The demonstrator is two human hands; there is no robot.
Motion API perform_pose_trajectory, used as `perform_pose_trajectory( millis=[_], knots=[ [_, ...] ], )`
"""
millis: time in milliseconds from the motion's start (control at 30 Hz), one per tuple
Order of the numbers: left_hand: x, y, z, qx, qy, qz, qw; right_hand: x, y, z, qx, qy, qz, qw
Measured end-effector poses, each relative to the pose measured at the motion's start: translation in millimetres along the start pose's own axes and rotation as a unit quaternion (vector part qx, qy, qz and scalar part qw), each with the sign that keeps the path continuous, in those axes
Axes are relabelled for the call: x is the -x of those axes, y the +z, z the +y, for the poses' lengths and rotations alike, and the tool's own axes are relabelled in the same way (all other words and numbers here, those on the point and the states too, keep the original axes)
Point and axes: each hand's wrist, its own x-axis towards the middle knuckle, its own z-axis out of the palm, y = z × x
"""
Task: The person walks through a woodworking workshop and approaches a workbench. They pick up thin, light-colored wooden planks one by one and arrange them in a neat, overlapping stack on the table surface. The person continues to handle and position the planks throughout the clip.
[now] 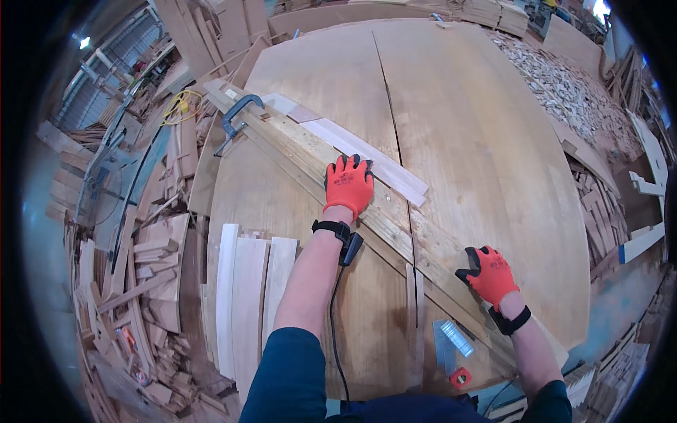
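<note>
A long wooden board assembly (300, 144) lies diagonally across a large wooden worktable (486, 141). My left hand (349, 187), in a red glove with black fingertips, rests on the middle of it, fingers spread toward the far edge. Farther down the same assembly, at the right, my right hand (491, 273) lies on it in a matching glove, thumb apart from the fingers. A blue-grey C-clamp (240, 116) grips the assembly's far left end. Just beyond my left hand, a pale wooden strip (374, 162) lies alongside. Both wrists carry black straps.
Several pale boards (250, 289) lie at the table's left. Silvery staple strips (457, 338) and a red tape measure (460, 378) sit near the front edge. A dark gap (390, 106) splits the tabletop. Offcuts (151, 282) pile up left; wood scraps (557, 84) heap at far right.
</note>
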Motion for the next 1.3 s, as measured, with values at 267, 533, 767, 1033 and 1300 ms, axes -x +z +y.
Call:
perform_pose_trajectory(
  millis=[267, 533, 767, 1033, 1300],
  knots=[
    [9, 30, -9, 0.010, 0.019, 0.025, 0.999, -1, 57, 14, 0.013, -0.008, 0.061, 0.998],
    [18, 40, -15, 0.028, 0.016, 0.009, 0.999, 3, 73, 2, 0.056, 0.036, 0.022, 0.998],
    [22, 43, -19, 0.022, 0.016, 0.036, 0.999, 4, 75, 3, 0.051, 0.028, 0.032, 0.998],
    [22, 39, -17, 0.010, 0.009, 0.042, 0.999, 2, 68, 0, 0.059, 0.022, 0.043, 0.997],
    [29, 35, -19, 0.004, 0.008, 0.045, 0.999, 7, 55, -8, 0.073, 0.043, 0.024, 0.996]
  ],
)
